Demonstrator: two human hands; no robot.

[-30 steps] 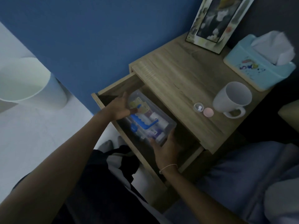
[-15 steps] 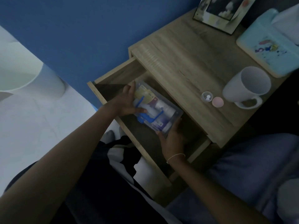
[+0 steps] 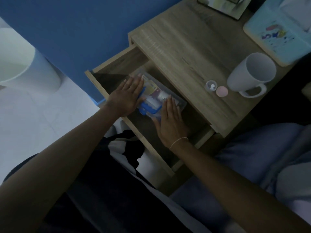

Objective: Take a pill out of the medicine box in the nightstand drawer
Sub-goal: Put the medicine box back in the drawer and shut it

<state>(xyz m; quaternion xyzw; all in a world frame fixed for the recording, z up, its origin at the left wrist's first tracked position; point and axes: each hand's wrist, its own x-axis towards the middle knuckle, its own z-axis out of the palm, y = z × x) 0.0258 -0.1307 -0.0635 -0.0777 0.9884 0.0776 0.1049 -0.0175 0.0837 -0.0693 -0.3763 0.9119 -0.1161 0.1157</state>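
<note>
The nightstand drawer [image 3: 120, 60] stands pulled out. Inside it lies the clear plastic medicine box [image 3: 154, 93] with a blue handle, packed with bottles and packets. My left hand [image 3: 127, 97] lies flat on the left part of the box's lid, fingers stretched out. My right hand [image 3: 171, 121] lies flat over the box's near right corner, a thin band on its wrist. Neither hand curls around the box. On the nightstand top [image 3: 176, 39] stands a small clear cup [image 3: 210, 85] with white pills in it, its pink lid [image 3: 221, 91] beside it.
A white mug [image 3: 252, 73] stands right of the pill cup. A light blue tissue box [image 3: 277, 36] and a picture frame [image 3: 222, 5] sit at the back. A white bin [image 3: 18, 64] stands on the floor at left. Blue bedding [image 3: 252, 157] lies at right.
Both hands held the box by its ends above the drawer; now the box lies deeper in the drawer and the hands rest flat on its lid. The view has shifted closer.
</note>
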